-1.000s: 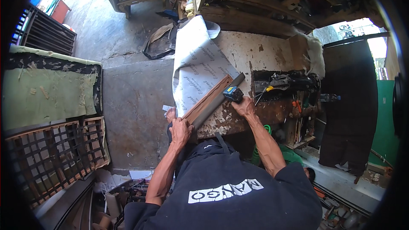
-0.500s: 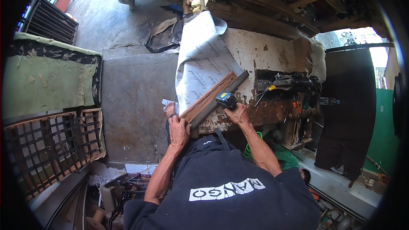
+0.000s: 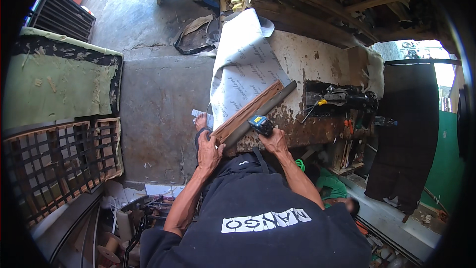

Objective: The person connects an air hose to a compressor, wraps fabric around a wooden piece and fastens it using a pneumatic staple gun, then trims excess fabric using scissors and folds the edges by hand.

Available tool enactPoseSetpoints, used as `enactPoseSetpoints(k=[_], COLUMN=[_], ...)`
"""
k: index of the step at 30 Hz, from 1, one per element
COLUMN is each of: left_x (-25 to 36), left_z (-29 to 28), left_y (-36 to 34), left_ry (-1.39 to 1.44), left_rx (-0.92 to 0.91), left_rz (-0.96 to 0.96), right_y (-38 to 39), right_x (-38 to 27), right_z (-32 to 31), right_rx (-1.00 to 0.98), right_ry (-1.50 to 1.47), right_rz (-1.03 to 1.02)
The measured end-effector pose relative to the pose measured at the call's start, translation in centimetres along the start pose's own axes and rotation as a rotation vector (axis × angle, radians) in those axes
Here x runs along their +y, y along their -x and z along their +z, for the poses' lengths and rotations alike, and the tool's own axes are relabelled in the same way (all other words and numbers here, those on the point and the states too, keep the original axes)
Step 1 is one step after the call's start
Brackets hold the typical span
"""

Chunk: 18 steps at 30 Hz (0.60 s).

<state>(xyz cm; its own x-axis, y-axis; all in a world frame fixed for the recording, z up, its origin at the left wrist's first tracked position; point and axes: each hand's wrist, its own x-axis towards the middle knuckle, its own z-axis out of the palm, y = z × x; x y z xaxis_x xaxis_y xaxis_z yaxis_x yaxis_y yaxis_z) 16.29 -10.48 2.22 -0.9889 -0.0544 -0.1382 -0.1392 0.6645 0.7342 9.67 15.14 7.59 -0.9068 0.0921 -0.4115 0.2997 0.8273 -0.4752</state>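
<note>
A: Head view, only 1 cam. Risk first?

B: The wooden plank (image 3: 246, 112) lies diagonally on the workbench (image 3: 317, 64), near end overhanging the bench edge toward the person. Judgement: if the left hand (image 3: 208, 151) eases off, the plank could slide or pivot and the mark or reading would be off. The grey metal bar (image 3: 267, 105) lies loose alongside, touching the plank, so it could roll or shift too.

A: Left hand state?

B: Fingers curled over the plank's near end, palm pressing down. Closed on it, not spread.

A: Right hand?

B: The right hand (image 3: 274, 140) is wrapped around a small blue-and-yellow tool (image 3: 260, 124), prob a tape measure, held at the bench edge just beside the bar. Fingers closed on it. Can't tell if any tape is pulled out, too small.

A: Other stuff?

B: White sheet (image 3: 243, 67) draped over the bench under the plank's far end. Clutter of tools (image 3: 342, 99) to the right on the bench. Green pad (image 3: 54, 87) and wooden lattice (image 3: 54, 161) well apart, on the left.
</note>
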Motion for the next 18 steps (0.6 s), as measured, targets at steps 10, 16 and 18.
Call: enactPoseSetpoints(k=[10,16,18], left_x=[-1.2,-1.4,-1.5], left_z=[-0.8,-1.6,-1.8], left_y=[-1.2,-1.8,-2.1], left_ry=[0.123,0.128,0.139], left_rx=[-0.156,-0.244,-0.266], left_rz=[-0.042,-0.060,-0.050], right_y=[1.9,3.5,3.5], right_x=[-1.5,-3.1,-3.4], right_z=[1.0,3.1,3.2], right_rx=[-0.009,-0.012,0.001], right_ry=[-0.049,-0.030,-0.045], right_rz=[0.050,0.094,0.093])
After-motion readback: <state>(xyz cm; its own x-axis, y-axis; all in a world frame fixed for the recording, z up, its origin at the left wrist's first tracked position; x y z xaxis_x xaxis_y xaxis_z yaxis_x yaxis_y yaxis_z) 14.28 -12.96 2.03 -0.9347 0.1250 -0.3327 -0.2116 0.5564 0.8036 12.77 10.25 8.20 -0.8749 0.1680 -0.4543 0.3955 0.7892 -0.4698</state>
